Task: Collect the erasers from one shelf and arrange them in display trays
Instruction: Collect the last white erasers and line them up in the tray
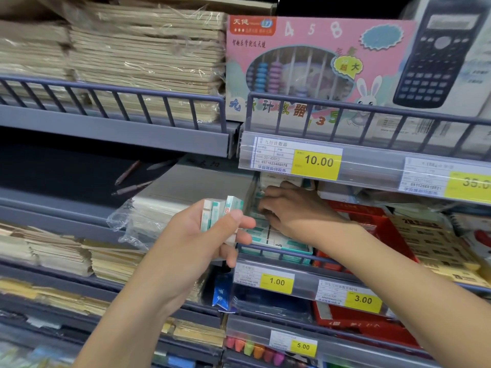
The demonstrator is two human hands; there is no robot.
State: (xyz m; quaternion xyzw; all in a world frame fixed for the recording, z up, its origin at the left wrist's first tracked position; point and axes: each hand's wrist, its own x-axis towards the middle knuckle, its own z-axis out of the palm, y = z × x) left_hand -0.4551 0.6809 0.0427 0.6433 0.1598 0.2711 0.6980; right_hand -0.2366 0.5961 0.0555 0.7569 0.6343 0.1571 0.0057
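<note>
**Grabbing erasers off the shelf, one hand already full**

So the person's left hand [212, 235] sits about mid-frame, fingers and thumb curled round a small bunch of erasers [220, 212] in white-and-teal sleeves, standing on end in the grip. The right hand [285, 208] is just right of it, reaching in under the upper shelf edge, fingers bent down into the eraser stock [276, 241] stacked behind the low rail. Looks like the fingertips are on a packet there, but I honestly can't tell whether it's got one pinched or is just touching. The two hands are near each other but not touching.

Right below that stock there's a yellow 1.00 price tag [277, 282], with a 3.00 tag [363, 299] further right. Upper right of the frame has a pink abacus box [305, 62] with a 10.00 tag [317, 162] under it, and a calculator box [441, 54] beside that. Upper left is bundles of wrapped notebooks [138, 59]. A red box [382, 227] sits just right of the erasers, behind the right forearm.
</note>
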